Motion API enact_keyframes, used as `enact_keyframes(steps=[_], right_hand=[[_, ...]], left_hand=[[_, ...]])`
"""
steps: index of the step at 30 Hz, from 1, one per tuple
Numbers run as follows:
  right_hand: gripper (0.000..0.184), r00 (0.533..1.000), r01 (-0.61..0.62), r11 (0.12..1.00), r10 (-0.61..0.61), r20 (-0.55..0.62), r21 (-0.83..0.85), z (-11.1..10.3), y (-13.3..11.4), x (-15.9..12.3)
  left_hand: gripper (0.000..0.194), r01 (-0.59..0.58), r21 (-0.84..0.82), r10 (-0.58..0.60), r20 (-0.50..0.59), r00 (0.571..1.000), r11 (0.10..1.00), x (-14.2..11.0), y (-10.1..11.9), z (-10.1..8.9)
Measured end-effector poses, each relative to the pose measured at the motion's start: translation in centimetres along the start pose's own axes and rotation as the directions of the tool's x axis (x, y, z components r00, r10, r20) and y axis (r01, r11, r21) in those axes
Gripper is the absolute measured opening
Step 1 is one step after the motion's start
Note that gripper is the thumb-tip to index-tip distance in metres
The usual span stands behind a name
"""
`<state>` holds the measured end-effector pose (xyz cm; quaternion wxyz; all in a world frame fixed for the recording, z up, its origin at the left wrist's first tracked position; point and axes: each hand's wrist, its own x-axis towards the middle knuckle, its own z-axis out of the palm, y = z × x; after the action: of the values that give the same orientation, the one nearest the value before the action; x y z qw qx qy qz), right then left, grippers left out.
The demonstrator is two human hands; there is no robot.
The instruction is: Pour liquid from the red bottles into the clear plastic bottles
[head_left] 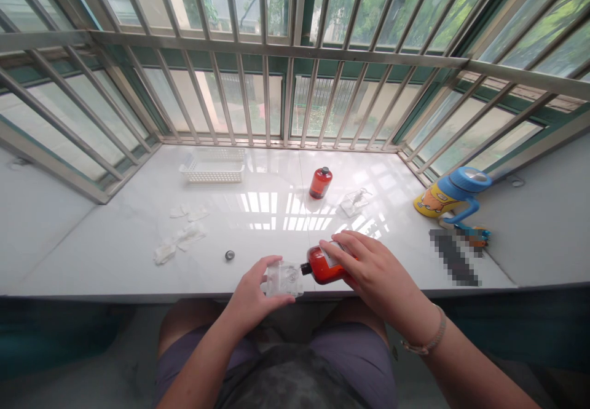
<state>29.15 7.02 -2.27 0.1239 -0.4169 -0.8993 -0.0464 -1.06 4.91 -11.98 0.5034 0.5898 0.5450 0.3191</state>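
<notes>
My left hand (pixel 255 289) is closed around a small clear plastic box (pixel 282 278) near the front edge of the white sill. Something small shows inside the box, too unclear to name. In my right hand (pixel 369 267) is a red-brown bottle (pixel 320 266) with a pale label, tipped almost level. Its uncapped black neck points left, right beside the box. Whether liquid runs out, I cannot tell. A small dark round cap (pixel 229 255) lies on the sill left of my hands.
Behind stand another red-brown bottle (pixel 321 182), capped, and a clear stand-like item (pixel 356 202). A white basket (pixel 212 168) and crumpled white pieces (pixel 179 243) lie left. At right are a yellow-blue flask (pixel 449 194) and a blurred dark object (pixel 454 257). Metal bars (pixel 276 47) front the windows.
</notes>
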Motion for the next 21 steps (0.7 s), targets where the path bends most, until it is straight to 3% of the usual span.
enact_keyframes(steps=[21], right_hand=[[0.068, 1.000, -0.002, 1.000, 0.003, 0.030, -0.023, -0.42, 0.07, -0.02]], left_hand=[[0.076, 0.002, 0.012, -0.002, -0.003, 1.000, 1.000, 0.09, -0.33, -0.04]])
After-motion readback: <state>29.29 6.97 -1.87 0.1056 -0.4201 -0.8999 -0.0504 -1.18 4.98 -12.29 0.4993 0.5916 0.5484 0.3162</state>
